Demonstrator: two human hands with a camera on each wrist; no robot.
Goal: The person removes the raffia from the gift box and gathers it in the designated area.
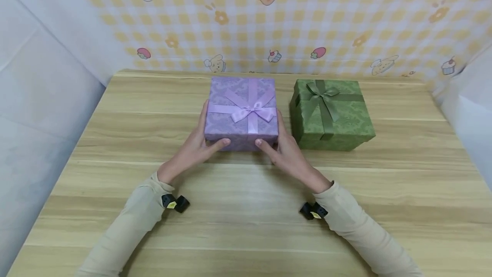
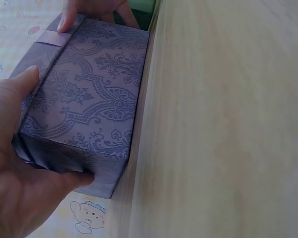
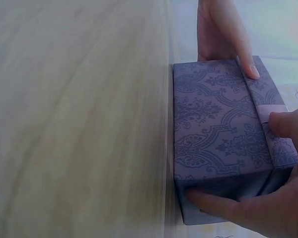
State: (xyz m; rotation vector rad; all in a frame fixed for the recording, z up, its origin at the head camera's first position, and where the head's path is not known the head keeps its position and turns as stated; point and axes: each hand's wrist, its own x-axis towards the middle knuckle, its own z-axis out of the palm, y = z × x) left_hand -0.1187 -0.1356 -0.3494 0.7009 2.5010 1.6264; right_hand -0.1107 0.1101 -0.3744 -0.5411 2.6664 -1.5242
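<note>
A purple gift box (image 1: 221, 93) with a damask pattern and a lilac ribbon bow (image 1: 251, 111) on its lid stands upright near the table's back. My left hand (image 1: 195, 146) grips its left side, thumb on the front face close to the lid's edge. On the opposite side my right hand (image 1: 288, 151) holds it likewise, thumb on the front. In the left wrist view, fingers (image 2: 77, 179) press the box's end wall below the lid. The right wrist view has a finger (image 3: 213, 202) low along the other end.
Just right of the purple box stands a green gift box (image 1: 349, 116) with a dark green bow. Behind the wooden table (image 1: 246, 225) hangs a yellow checked cloth (image 1: 246, 25) with cartoon prints. White sheeting (image 1: 38, 97) borders the left side.
</note>
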